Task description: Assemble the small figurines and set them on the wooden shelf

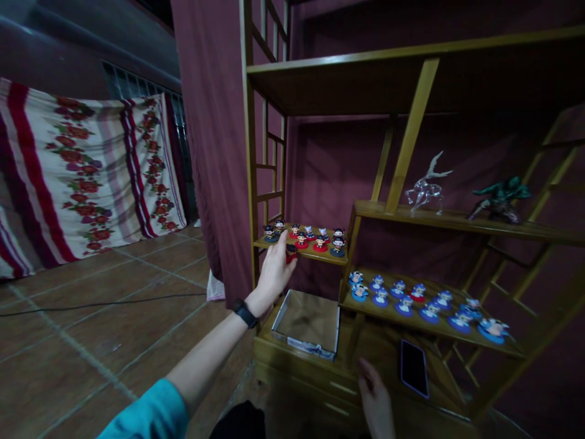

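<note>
My left hand [275,266], with a dark band on its wrist, reaches to the front edge of the small left shelf [312,255]. Between its thumb and fingers is a small figurine [291,251] with dark hair and a red base, partly covered by the hand. Just behind it on that shelf stand several similar figurines, among them a red-based one [320,244] and a dark-based one [338,246]. My right hand [375,393] hangs low in front of the cabinet, slightly blurred, fingers loosely extended and holding nothing visible.
Below the left shelf sits a shallow open box [305,348]. A phone [414,368] lies on the cabinet top to the right. Several blue-based figurines, such as one near the middle [404,305], fill the lower right shelf. Above stand a clear deer ornament [426,194] and a dark green statue [501,199].
</note>
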The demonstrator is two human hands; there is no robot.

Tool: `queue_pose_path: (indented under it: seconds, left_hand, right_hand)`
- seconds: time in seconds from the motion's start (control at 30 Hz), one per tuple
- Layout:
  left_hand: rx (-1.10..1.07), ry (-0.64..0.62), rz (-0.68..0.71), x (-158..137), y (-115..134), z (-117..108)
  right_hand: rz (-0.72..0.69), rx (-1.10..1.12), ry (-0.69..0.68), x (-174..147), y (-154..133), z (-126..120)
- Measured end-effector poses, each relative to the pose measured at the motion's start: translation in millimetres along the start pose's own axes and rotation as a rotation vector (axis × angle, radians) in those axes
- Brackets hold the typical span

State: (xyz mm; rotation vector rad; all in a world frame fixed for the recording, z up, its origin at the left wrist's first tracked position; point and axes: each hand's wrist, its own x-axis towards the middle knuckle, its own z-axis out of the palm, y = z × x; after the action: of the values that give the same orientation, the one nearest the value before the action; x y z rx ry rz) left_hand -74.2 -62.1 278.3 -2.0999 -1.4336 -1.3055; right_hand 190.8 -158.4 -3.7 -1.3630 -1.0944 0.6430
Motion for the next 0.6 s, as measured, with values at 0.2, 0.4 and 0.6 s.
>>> queue_pose_path:
  seconds: [0.2,0.4,0.6]
  left_hand:
    - [-0.022,-0.182,0.109,-50.0,24.0,-4.9]
    - [0.105,-0.338,0.241,-83.3,35.0,-10.5]
    - [0.174,-0.391,0.306,-105.9,36.1,-14.4]
  right_hand:
    - [-0.049,0.356,-0.268,19.3,-155.2,69.5]
    - [0.029,0.610,-0.364,18.3,-200.3,107.2]
    - [0.122,0.679,-0.409,-0.5,-189.3,113.8]
